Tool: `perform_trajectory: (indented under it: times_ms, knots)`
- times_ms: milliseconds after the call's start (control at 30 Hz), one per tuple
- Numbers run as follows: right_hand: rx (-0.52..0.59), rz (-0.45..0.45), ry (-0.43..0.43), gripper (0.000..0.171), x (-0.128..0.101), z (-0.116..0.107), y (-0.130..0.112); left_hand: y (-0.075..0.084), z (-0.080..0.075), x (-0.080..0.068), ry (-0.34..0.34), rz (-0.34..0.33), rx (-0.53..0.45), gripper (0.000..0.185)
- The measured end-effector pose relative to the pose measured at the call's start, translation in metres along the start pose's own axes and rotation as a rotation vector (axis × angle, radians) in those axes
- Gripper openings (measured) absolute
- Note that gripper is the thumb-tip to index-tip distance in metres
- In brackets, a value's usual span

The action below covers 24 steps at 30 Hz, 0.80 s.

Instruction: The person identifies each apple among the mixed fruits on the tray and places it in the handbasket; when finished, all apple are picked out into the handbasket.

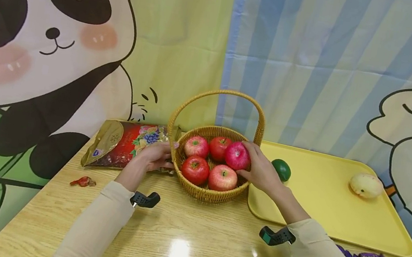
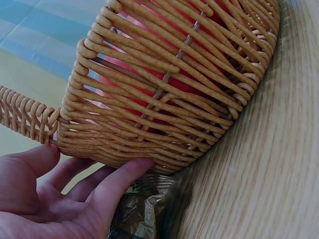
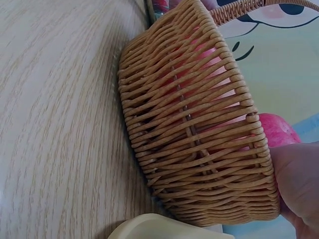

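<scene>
Fingers of the left hand (image 1: 154,156) are lying straight against the wicker basket (image 1: 202,192), steadying it; the right hand (image 1: 261,170) is gripping a pink apple (image 1: 237,156) at the rim, which is risking rolling onto the yellow tray (image 1: 323,199).

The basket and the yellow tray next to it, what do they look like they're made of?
Basket: woven wicker or rattan, tan and matte; the wrist views show round strands wound over ribs. Yellow tray: probably moulded plastic, smooth, one colour, with a raised rounded rim.
</scene>
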State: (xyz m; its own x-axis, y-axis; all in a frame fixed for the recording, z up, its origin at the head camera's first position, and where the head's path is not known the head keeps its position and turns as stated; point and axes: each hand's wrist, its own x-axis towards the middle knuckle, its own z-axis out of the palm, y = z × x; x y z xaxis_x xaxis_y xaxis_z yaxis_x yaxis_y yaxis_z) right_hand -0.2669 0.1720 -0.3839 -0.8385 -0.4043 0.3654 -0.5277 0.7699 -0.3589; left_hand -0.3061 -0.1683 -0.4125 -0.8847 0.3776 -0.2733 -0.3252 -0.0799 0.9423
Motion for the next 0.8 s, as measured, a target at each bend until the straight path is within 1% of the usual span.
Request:
perform_trajectory:
  times_ms: [333,800]
  knots:
    - [-0.008,0.016,-0.044,0.083,0.0004,-0.0024,-0.0023,0.0003,0.0001,-0.0001,0.012,-0.008,0.004,0.050]
    - [-0.063,0.022,-0.106,0.081,0.0030,-0.0056,-0.0048,0.0007,-0.0003,-0.0010,-0.004,0.002,0.015,0.051]
